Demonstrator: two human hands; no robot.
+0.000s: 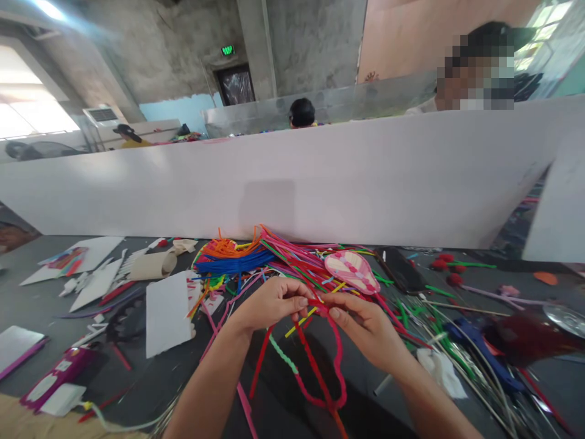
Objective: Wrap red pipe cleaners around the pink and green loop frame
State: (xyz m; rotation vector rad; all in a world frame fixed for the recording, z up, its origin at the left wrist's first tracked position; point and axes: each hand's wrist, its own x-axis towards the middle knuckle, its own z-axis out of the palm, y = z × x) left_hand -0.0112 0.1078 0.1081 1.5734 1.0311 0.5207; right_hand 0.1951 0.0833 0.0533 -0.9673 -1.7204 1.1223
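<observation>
Head view: two-handed pinch on a chenille-stem loop

Left hand (276, 300): thumb and index fingertip press together on the red upper end of the chenille-stem loop (339, 360). Right hand (365, 323): thumb and forefinger pinch the loop just beside this point. The close spacing presumably steadies one side while the other is worked. Whether the strands are twisted there cannot be told — the fingertips cover the junction.

Loop position: below both hands, over the dark tabletop (365, 417). A mint-green section (283, 355) forms its left side; a red stem (315, 366) crosses its lower end. Contact with the surface cannot be confirmed.

Stock position: the orange stem bundle (223, 249) and blue stem bundle (233, 263) lie beyond the hands, near the white partition (320, 183) — probably to keep supply within reach and the near area free. A pink sole-shaped piece (351, 272) lies beside the smartphone (402, 271), to its left
</observation>
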